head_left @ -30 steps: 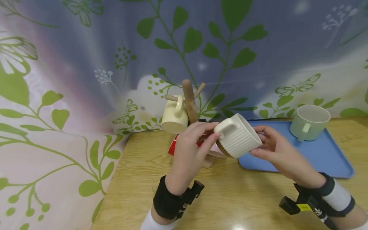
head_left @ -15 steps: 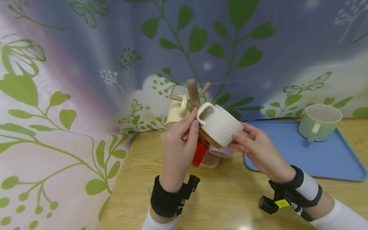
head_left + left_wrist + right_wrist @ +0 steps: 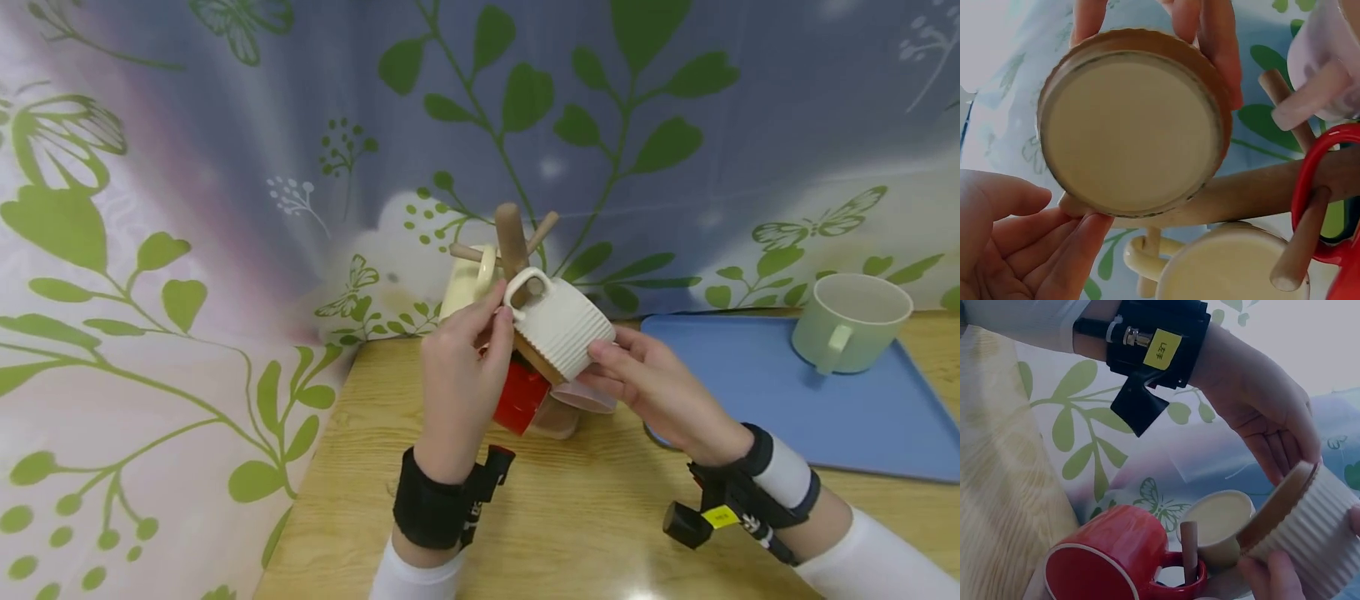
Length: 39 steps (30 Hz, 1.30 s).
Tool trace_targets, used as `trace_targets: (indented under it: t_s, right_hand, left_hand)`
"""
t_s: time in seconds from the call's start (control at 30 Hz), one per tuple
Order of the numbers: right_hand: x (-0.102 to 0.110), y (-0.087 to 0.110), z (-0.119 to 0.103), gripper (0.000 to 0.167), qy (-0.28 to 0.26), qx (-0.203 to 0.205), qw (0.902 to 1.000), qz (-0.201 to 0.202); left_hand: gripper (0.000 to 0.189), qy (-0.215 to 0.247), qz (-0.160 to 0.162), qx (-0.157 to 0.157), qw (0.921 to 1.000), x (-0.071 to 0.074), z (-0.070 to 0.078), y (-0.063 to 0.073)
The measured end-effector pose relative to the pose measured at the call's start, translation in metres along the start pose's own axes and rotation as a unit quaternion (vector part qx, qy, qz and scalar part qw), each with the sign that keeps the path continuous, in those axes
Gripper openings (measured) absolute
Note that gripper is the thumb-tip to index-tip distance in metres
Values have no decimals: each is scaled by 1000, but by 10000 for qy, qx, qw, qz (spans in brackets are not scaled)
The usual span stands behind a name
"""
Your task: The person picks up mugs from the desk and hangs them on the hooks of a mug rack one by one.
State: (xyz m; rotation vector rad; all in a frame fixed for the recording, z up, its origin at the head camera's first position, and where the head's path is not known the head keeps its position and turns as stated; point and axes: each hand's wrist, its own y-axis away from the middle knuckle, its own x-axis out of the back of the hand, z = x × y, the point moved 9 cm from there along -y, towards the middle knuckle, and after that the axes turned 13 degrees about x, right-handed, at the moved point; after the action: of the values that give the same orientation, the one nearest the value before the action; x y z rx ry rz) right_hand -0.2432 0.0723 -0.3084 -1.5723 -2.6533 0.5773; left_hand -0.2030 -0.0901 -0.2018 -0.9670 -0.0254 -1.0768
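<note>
A white ribbed mug (image 3: 566, 325) with a brown base is tilted in front of the wooden mug tree (image 3: 512, 237). My left hand (image 3: 461, 367) pinches the mug's handle (image 3: 550, 282). Around the far side of its body, my right hand (image 3: 660, 387) grips it with thumb and fingers. A peg end shows through the handle loop; whether the peg passes through it I cannot tell. In the left wrist view the mug's round underside (image 3: 1132, 134) faces the camera. On the tree hang a cream mug (image 3: 467, 287), a red mug (image 3: 1110, 550) and a pink mug (image 3: 1325, 59).
A blue tray (image 3: 735, 400) lies to the right on the wooden table (image 3: 570, 517). Near the tray's back right stands a pale green mug (image 3: 843, 329), upright. Behind the table hangs a leaf-patterned cloth (image 3: 337, 100).
Both hands have brought the white mug leftward to the mug tree, turning its handle up toward the pegs. Over the last half second it moved only slightly. The view has shifted a little.
</note>
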Motion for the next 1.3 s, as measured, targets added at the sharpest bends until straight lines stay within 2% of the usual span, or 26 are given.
trace_targets:
  t_s: [0.17,0.37,0.53,0.6,0.7,0.77,0.87,0.9,1.0,1.03,1.07,1.1,1.17,1.23,1.3]
  right_hand:
    - [-2,-8,5,60,111,-142,9998,-105]
    - [-2,-17,13,56,275,-78,9994,-205]
    - [-5,-17,18,56,207,-267,9989,-326]
    - [-4,-16,20,61,453,-407,9973,-418]
    - [3,-13,17,69,1315,-477,9887,-544]
    - [9,-13,12,72,2073,-416,9750,-688]
    - [19,-14,-3,63,3316,12,9397,-834]
    - [22,-15,-8,59,3735,165,9239,-818]
    - [31,-18,-17,57,4940,569,8650,-670]
    - [32,-19,-16,59,5164,652,8511,-678]
    - [32,-20,-13,61,5298,693,8421,-739]
    - [30,-21,-9,63,5363,741,8366,-839]
    - [26,-21,-1,67,5348,834,8340,-1075]
    - [23,-22,5,68,5197,919,8407,-1212]
    - [22,-22,7,68,5169,1034,8416,-1177]
  left_hand:
    - [33,-163,-27,98,9998,-3,-6,-3]
    - [42,-385,-301,368,9981,-12,-15,-4]
    - [42,-296,-197,335,9988,-11,-14,-5]
    - [41,-259,-102,300,9992,-8,-12,-4]
    - [42,-198,55,194,9996,-3,-8,-2]
    - [44,-154,89,145,9997,-1,-6,-2]
    - [50,-182,-35,212,9996,-3,-8,-2]
    - [53,-200,-113,272,9994,-6,-9,-3]
    - [62,-298,-397,526,9974,-15,-16,-4]
    - [65,-315,-487,596,9965,-18,-19,-4]
    - [67,-329,-565,649,9957,-21,-21,-4]
    - [69,-335,-636,688,9950,-24,-22,-4]
    - [72,-339,-744,710,9941,-28,-24,-4]
    - [73,-336,-792,682,9940,-30,-25,-4]
    - [72,-333,-782,621,9944,-31,-24,-5]
